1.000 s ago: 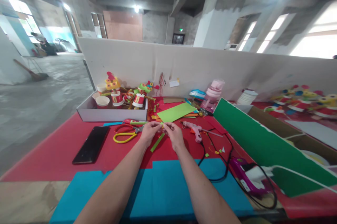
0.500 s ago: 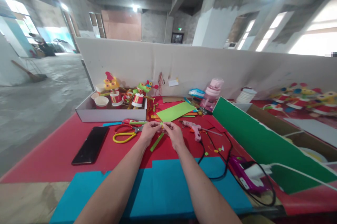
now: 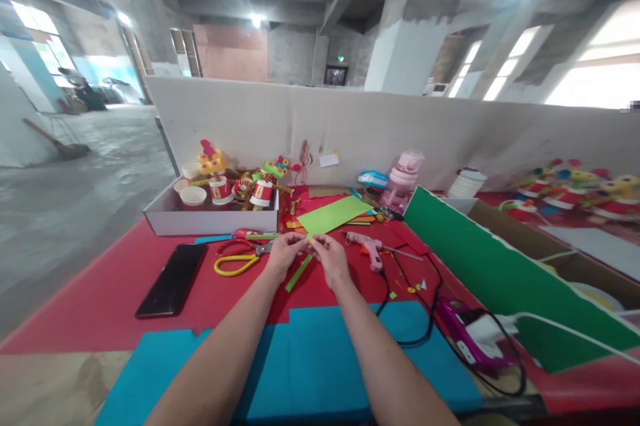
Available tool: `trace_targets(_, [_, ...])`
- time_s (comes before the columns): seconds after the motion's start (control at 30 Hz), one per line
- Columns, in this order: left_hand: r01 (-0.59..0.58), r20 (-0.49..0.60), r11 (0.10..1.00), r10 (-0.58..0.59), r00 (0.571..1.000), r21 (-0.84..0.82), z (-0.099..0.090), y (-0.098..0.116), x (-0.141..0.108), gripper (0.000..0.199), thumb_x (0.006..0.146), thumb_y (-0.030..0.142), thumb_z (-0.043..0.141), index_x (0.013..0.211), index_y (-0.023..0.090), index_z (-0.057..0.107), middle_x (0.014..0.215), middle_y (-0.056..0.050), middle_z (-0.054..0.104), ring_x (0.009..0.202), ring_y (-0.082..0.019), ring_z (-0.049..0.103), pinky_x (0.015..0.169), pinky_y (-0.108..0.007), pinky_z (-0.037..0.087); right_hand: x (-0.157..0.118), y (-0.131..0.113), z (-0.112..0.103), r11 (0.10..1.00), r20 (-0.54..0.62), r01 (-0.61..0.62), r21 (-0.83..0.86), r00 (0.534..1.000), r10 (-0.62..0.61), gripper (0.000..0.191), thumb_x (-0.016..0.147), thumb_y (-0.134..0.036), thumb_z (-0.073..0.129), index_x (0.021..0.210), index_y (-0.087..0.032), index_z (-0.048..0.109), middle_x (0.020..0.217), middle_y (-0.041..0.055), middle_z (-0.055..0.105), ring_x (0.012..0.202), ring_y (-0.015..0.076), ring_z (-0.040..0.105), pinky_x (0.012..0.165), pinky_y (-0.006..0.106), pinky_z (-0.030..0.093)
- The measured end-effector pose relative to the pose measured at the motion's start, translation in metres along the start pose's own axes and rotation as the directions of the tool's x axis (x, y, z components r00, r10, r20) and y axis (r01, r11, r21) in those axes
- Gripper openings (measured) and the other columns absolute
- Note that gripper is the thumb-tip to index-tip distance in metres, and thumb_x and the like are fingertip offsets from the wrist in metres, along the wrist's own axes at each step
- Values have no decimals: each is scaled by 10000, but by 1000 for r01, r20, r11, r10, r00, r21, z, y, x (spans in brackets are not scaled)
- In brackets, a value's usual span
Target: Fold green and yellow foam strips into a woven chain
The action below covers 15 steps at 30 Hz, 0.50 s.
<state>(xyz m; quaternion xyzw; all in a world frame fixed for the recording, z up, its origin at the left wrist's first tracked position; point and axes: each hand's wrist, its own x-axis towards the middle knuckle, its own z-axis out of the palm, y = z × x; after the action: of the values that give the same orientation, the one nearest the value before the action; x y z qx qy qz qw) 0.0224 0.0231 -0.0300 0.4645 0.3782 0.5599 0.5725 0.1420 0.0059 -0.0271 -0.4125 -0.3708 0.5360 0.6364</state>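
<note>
My left hand [image 3: 285,255] and my right hand [image 3: 329,258] meet over the red table, fingertips closed in a pinch. Between them is a small yellow-green paper strip [image 3: 309,239], mostly covered by the fingers. A longer light green paper strip [image 3: 299,273] slants below the hands; whether it joins the pinched piece I cannot tell. Scissors [image 3: 237,265] with red and yellow handles lie beside my left hand. Right of my right hand rests a pink glue gun [image 3: 371,251]. Just beyond the hands is a light green paper sheet [image 3: 333,214].
A white box [image 3: 213,223] holds paper cups and cup figures. A black phone [image 3: 171,281] lies at left, blue sheets [image 3: 330,353] in front. At right are a purple power strip [image 3: 467,333], cables and a green-sided box [image 3: 500,279]. A pink bottle-like object [image 3: 403,179] stands behind.
Both hands stay together in nearly the same place, with slight finger movement around the small piece. The whole view has shifted very slightly.
</note>
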Motion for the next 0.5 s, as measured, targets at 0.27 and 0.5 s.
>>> trace_targets(0.27, [-6, 10, 1000, 6, 1000, -4, 0, 1, 1, 330, 565, 367, 824, 728, 120, 679, 650, -26, 660, 574, -102, 579, 568, -217, 434, -1, 1, -1, 1000, 37, 1, 2, 999, -1, 326, 582, -360, 790, 799, -179, 627, 722, -8, 680, 698, 148, 655, 754, 304, 535])
trace_targets(0.5, [3, 34, 999, -1, 999, -46, 0, 0, 0, 316, 584, 332, 823, 781, 122, 693, 703, -36, 679, 616, -111, 601, 610, -228, 452, -2, -3, -3, 999, 59, 19, -40, 998, -17, 328, 584, -371, 784, 803, -177, 637, 739, 6, 681, 711, 165, 655, 741, 320, 538])
